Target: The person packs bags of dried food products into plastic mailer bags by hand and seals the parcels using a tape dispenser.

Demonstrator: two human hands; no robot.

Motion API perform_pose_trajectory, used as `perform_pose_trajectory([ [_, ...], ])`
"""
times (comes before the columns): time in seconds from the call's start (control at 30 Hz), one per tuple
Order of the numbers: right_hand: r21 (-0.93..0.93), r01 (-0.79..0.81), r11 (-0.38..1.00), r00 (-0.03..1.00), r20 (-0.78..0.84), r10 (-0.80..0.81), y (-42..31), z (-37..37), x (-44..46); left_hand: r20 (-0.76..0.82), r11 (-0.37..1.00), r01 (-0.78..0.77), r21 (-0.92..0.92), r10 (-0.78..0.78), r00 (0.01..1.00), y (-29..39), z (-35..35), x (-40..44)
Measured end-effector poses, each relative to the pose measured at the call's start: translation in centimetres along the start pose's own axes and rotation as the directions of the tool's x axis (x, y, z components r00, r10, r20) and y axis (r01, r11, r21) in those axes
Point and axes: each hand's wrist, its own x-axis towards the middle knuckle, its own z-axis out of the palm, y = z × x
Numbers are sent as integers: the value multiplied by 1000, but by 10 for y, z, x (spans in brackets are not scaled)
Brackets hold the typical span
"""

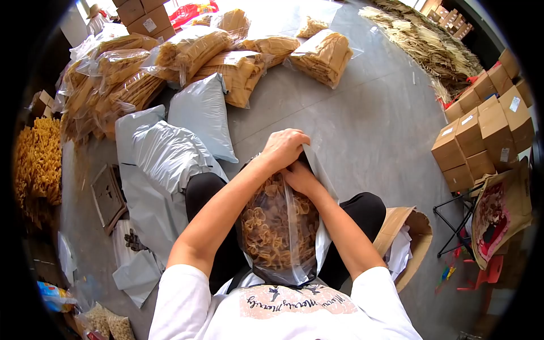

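Note:
Between my knees stands a clear plastic bag (277, 226) filled with brown curled pieces. A grey-white mailing bag (323, 170) with a dark inside rises behind it and along its right side. My left hand (286, 148) crosses over the top, fingers closed on the mailing bag's upper edge. Just below it, my right hand (300, 177) is bent in at the top of the clear bag, its fingers closed and partly hidden by the left wrist and the plastic. It seems to grip the clear bag's top.
Stuffed grey mailing bags (198, 113) lie to my left, before a heap of clear-bagged brown goods (187, 54). An open carton (416, 243) stands by my right knee. Further right are stacked cardboard boxes (481, 133) and a folding stool (456, 224).

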Motion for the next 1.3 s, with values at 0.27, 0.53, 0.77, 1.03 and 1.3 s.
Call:
perform_pose_trajectory([
  [0.27,-566,-29,824,1000,-8,30,-66,-23,-32,-6,856,465,225,-476,879,-7,-26,-70],
  [0.53,-366,88,927,992,-58,-117,-31,-2,-36,-254,944,328,-16,-321,912,16,-37,-49],
  [0.77,-273,-227,935,965,69,255,-5,-16,11,-210,965,252,71,-232,950,-5,-27,-21],
  [1.03,-245,-46,968,999,-9,46,-20,-10,-16,-257,934,328,140,-285,923,27,-64,-73],
  [1.3,81,53,995,829,552,-89,-120,-61,-144,175,561,775,-291,-765,620,70,-76,-199],
])
